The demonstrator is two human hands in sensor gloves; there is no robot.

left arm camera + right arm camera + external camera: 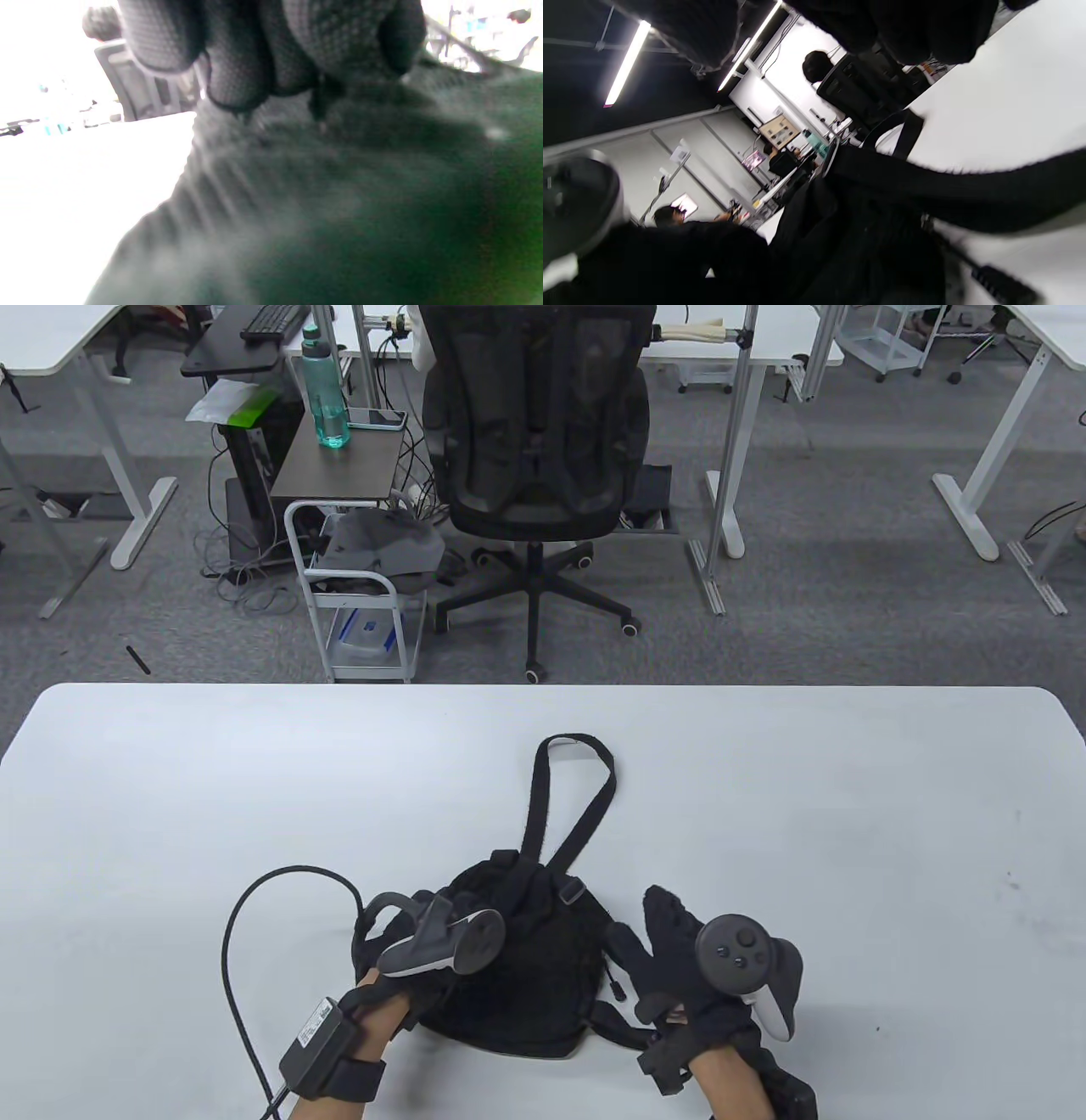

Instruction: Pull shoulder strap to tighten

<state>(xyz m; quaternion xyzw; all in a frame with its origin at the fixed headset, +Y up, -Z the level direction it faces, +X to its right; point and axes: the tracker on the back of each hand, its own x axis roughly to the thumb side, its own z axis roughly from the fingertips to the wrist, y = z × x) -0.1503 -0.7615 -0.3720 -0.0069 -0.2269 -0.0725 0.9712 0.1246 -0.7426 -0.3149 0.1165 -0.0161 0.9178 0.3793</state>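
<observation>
A black backpack (517, 976) lies at the table's near middle. Its shoulder strap (585, 797) runs away from me in a long loop on the white table (254, 780). My left hand (392, 923) is on the bag's left side; in the left wrist view its curled fingers (237, 51) grip the dark fabric (339, 190). My right hand (657, 929) is just right of the bag, fingers spread and holding nothing. In the right wrist view a black strap (967, 190) crosses below the fingers (925, 29).
A black cable (233, 950) loops from my left wrist across the table's left part. Short strap ends and a pull tab (617, 987) lie by the bag's right bottom corner. Beyond the far edge stand an office chair (534, 432) and a wire trolley (356, 594).
</observation>
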